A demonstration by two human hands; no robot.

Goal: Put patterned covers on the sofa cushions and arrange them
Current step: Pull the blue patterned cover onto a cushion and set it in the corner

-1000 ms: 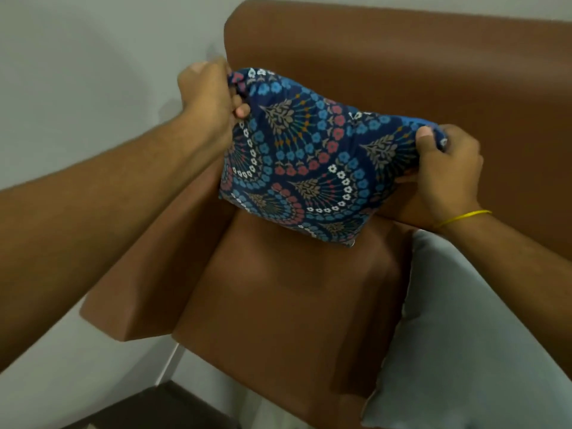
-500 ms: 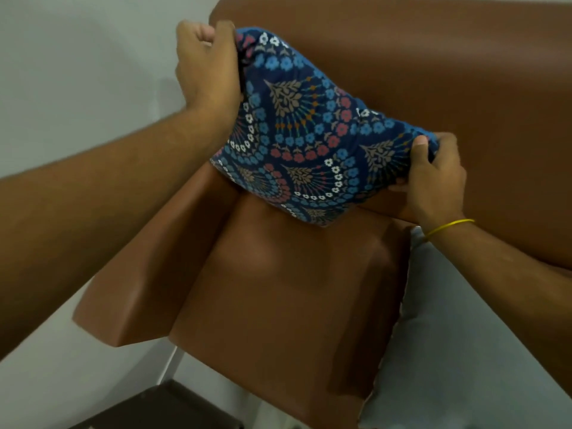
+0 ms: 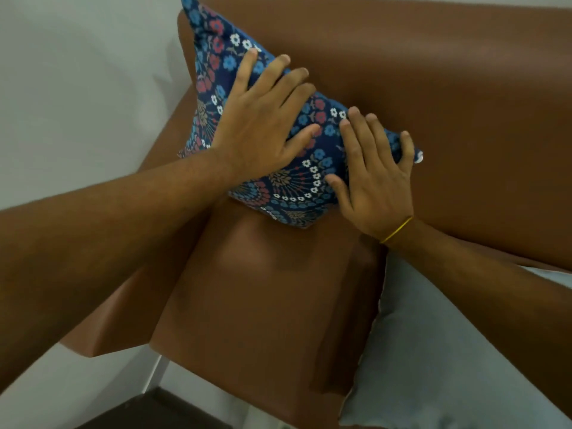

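A cushion in a dark blue patterned cover (image 3: 297,184) leans in the sofa's left corner, against the brown backrest (image 3: 433,88) and the armrest. My left hand (image 3: 263,119) lies flat on its upper left face, fingers spread. My right hand (image 3: 374,174) presses flat on its right side, with a yellow band at the wrist. Neither hand grips the fabric. A plain grey cushion (image 3: 433,351) with no patterned cover lies on the seat at the lower right, partly under my right forearm.
The brown seat (image 3: 263,305) stretches in front of the patterned cushion. The left armrest (image 3: 123,311) borders a white wall (image 3: 77,88). A dark floor patch (image 3: 148,410) shows at the bottom left.
Both hands let go of the patterned cushion's top corners and now rest flat and open on its face. The cushion has been set back into the sofa corner.
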